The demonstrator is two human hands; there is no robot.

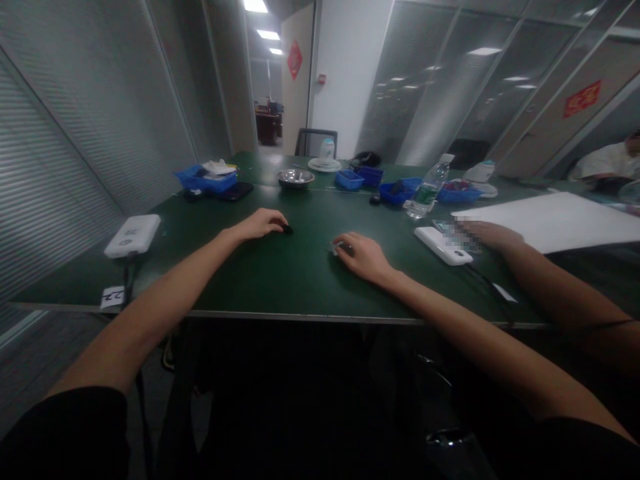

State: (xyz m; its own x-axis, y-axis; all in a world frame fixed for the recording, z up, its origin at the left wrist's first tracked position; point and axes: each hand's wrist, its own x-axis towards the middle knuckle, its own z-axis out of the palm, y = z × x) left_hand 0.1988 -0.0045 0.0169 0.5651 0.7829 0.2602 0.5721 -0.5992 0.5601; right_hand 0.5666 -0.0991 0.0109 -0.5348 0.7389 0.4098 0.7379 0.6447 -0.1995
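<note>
Left hand (263, 223) is palm down on the green desk (280, 280), fingers curled narrow. Its fingertips touch a small black piece (287, 229) that lies on the desk just to their right. Can't tell if it's pinched or only touched.

Right hand (363, 257) is also palm down with fingers curled in, covering part of a small grey piece (336, 248) at its fingertips, on the side toward the left hand. Can't tell the grip here either, and the piece is too small and blurred to identify. The two hands are near each other but apart, with bare desk between them.

Right of the right hand:
- A white power bank (443, 245) lies flat with a cable running off it.
- A co-worker's hand (493, 235) is just beyond it, resting on the desk.
- A white sheet (550, 220) is further right.

Beyond both hands, well apart:
- water bottle (429, 188)
- metal bowl (295, 177)
- blue trays (350, 179)
- black phone (235, 192)

Far left of the left hand, a white box (133, 235) sits near the desk edge.
</note>
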